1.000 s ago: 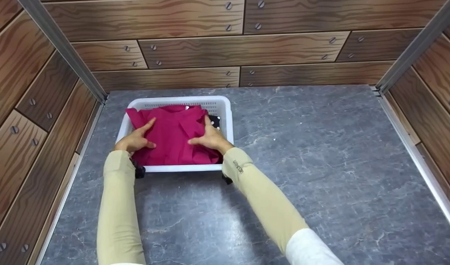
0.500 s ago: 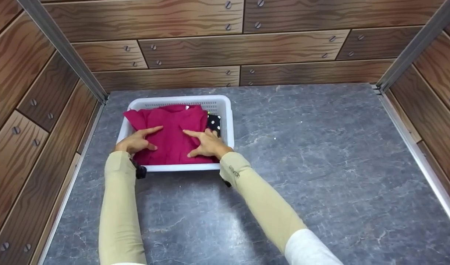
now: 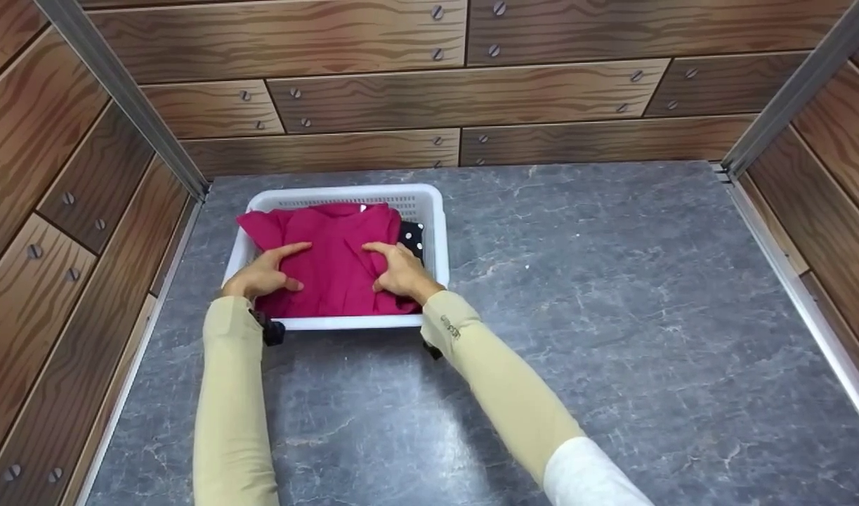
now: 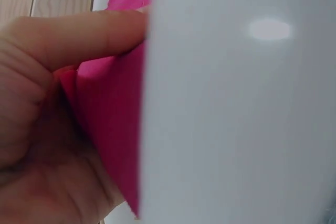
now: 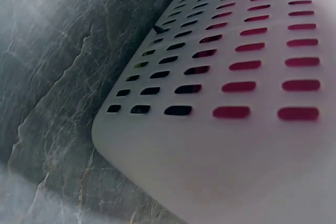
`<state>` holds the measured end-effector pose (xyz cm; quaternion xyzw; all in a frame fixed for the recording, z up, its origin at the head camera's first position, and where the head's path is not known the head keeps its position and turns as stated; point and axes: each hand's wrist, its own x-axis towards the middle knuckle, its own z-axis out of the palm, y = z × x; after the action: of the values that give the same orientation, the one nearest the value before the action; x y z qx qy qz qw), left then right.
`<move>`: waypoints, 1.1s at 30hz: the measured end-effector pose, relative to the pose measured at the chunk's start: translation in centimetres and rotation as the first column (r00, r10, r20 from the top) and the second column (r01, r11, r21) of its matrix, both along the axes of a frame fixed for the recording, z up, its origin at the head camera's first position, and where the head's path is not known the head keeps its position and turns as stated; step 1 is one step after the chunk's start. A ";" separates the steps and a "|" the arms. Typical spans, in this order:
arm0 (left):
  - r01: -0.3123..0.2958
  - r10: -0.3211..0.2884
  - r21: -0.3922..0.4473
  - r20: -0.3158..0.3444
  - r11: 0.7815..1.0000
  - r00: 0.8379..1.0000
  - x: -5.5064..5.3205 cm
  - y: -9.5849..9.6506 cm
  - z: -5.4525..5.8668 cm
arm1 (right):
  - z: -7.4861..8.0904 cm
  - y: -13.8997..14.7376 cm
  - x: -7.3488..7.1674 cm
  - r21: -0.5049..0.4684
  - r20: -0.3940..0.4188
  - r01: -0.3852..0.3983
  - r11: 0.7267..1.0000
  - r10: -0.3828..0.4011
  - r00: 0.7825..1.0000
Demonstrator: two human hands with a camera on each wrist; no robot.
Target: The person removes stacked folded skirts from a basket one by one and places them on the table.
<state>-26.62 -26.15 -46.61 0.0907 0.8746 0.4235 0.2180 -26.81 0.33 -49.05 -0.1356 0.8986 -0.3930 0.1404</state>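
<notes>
A folded magenta garment (image 3: 331, 270) lies in a white plastic basket (image 3: 352, 322), with a small white tag at its far edge. My left hand (image 3: 264, 273) rests on the left side of the garment, index finger and thumb extended over the cloth. On the opposite side, my right hand (image 3: 403, 273) presses with thumb and index finger spread; its other fingers are tucked down out of sight. In the left wrist view the left thumb (image 4: 89, 38) lies across the cloth, and the basket wall hides the fingertips. The right wrist view shows no hand, only the slotted basket side.
A black cloth with white dots (image 3: 411, 235) shows between the garment and the basket's right wall. The basket stands on a grey marbled surface (image 3: 612, 316), near the left and back wood-patterned panels (image 3: 373, 98). Metal strips line the corners.
My right hand has come from the garment's far right corner back toward its near right side, uncovering more dotted cloth. The left index finger has slid inward over the garment.
</notes>
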 end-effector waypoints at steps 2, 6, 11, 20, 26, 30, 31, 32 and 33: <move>-0.017 0.017 0.004 0.001 1.000 1.000 0.1 0.0 -0.1 | 0.1 0.1 -0.1 -0.008 0.010 0.010 1.000 -0.010 1.000; -0.042 0.042 0.014 -0.002 0.999 0.999 0.1 0.0 -0.1 | 0.1 0.3 -0.2 -0.022 0.036 0.012 1.000 -0.011 0.999; -0.070 0.070 0.024 -0.019 0.997 0.997 0.2 0.2 0.0 | 0.0 0.3 -0.3 -0.068 0.023 0.025 0.997 -0.023 0.999; -0.111 0.116 0.092 -0.046 0.990 0.992 0.7 0.7 1.1 | 0.5 0.7 -0.5 -0.165 -0.009 0.035 0.986 -0.037 0.999; -0.106 0.114 0.085 -0.095 0.991 0.989 1.0 1.0 1.7 | 1.1 0.8 -0.5 -0.173 -0.002 0.028 0.985 -0.029 1.000; -0.107 0.110 0.029 -0.138 0.994 0.984 1.0 0.9 2.1 | 1.5 0.8 -0.6 -0.167 -0.015 0.040 0.985 -0.044 0.999; -0.108 0.109 0.012 -0.150 0.994 0.983 0.9 0.9 2.2 | 1.6 0.8 -0.6 -0.165 -0.022 0.042 0.985 -0.046 0.999; -0.110 0.107 -0.013 -0.166 0.994 0.980 1.0 1.0 2.3 | 1.7 0.8 -0.6 -0.162 -0.030 0.044 0.986 -0.049 0.998; -0.113 0.103 -0.045 -0.183 0.993 0.978 1.0 1.0 2.4 | 1.8 0.8 -0.6 -0.162 -0.036 0.044 0.986 -0.051 0.998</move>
<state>-25.64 -25.13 -44.20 0.0749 0.9058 0.4003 0.1169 -27.43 1.16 -47.26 -0.1328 0.8696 -0.4646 0.1016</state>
